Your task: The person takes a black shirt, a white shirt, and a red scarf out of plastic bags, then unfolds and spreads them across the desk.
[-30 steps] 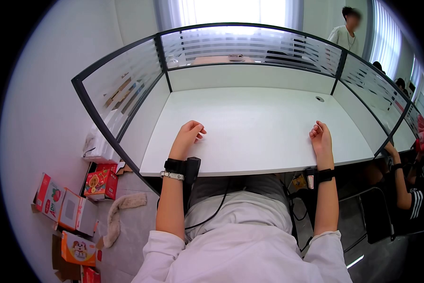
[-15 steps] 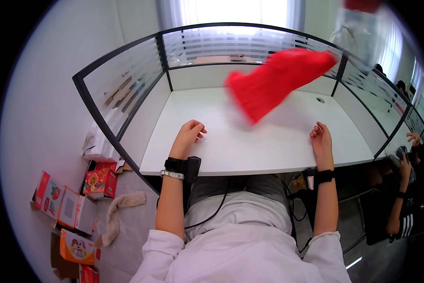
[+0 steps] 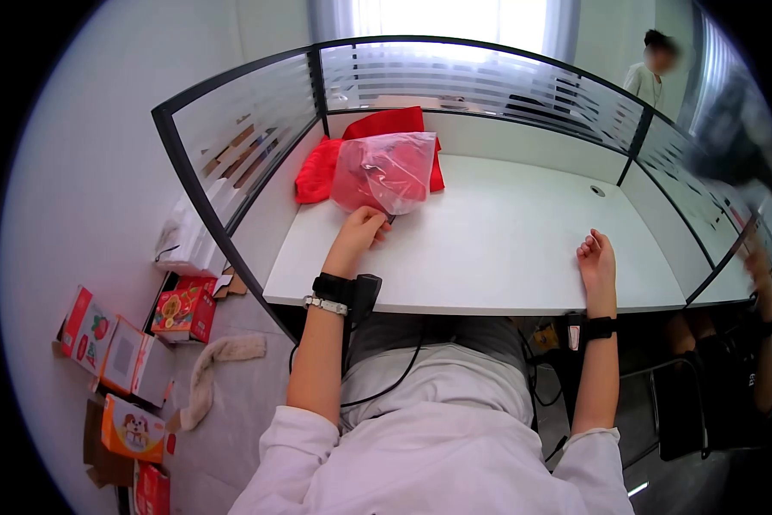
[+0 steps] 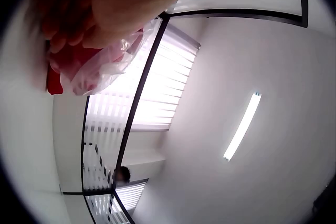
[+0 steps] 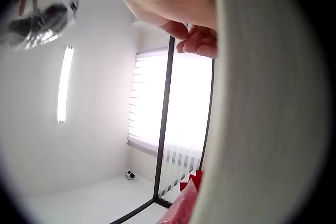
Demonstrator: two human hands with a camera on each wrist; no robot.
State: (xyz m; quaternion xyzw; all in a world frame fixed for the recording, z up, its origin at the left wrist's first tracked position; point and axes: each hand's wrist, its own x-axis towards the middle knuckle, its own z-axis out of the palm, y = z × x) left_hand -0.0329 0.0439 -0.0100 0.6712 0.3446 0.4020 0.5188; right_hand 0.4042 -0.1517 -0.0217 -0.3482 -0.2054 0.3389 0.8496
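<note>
On the smooth white desk [image 3: 498,232], far left corner, a clear plastic bag [image 3: 384,172] with red inside, bright red cloth [image 3: 317,174] behind, my left hand [image 3: 359,234] at the bag's near edge, my right hand [image 3: 598,259] well apart, fingers loosely bent, holding nothing.

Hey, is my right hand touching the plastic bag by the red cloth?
Apart: the head view shows a stretch of white desk between the right hand and the plastic bag.

White desk [image 3: 506,249], dark-framed partitions [image 3: 523,142], bright window [image 3: 455,19] beyond, grey floor [image 3: 240,390], lit ceiling tube [image 4: 242,127].
</note>
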